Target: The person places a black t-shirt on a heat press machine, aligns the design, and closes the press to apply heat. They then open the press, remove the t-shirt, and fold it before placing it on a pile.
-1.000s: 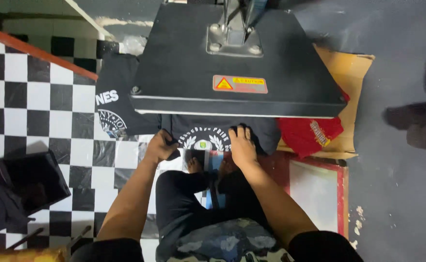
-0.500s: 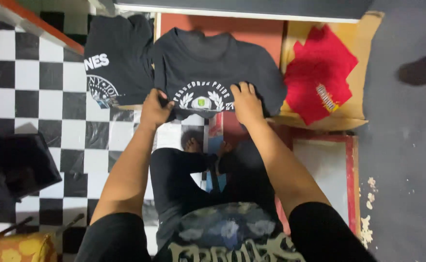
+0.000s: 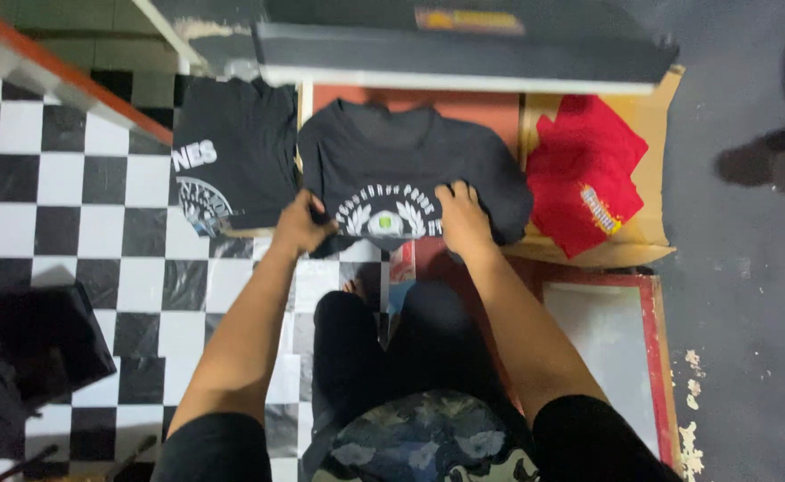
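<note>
The lower edge of a dark printed T-shirt [image 3: 410, 174] is being gripped by the left hand [image 3: 301, 225], with the fingers curled around the hem at the shirt's left corner. The right hand [image 3: 462, 219] is being pressed flat on the same shirt, fingers spread over the right end of the white wreath print; whether any cloth is being pinched under it cannot be told. The two hands are being kept apart, one at each side of the print.

The shirt is being spread face up on a reddish pad [image 3: 464, 105], with its collar pointing away from the person and its hem hanging just over the near edge. Above it, the dark raised plate of a heat press [image 3: 464, 49] is being seen at the top of the view.

Just beside the shirt on the left, a second dark shirt [image 3: 232, 152] with white print is being left lying on the black-and-white checkered floor [image 3: 53, 205]. On the right, a red garment [image 3: 584, 178] is being kept on a piece of brown cardboard [image 3: 656, 161]. A red-framed panel [image 3: 629, 344] is lying near the right forearm.
</note>
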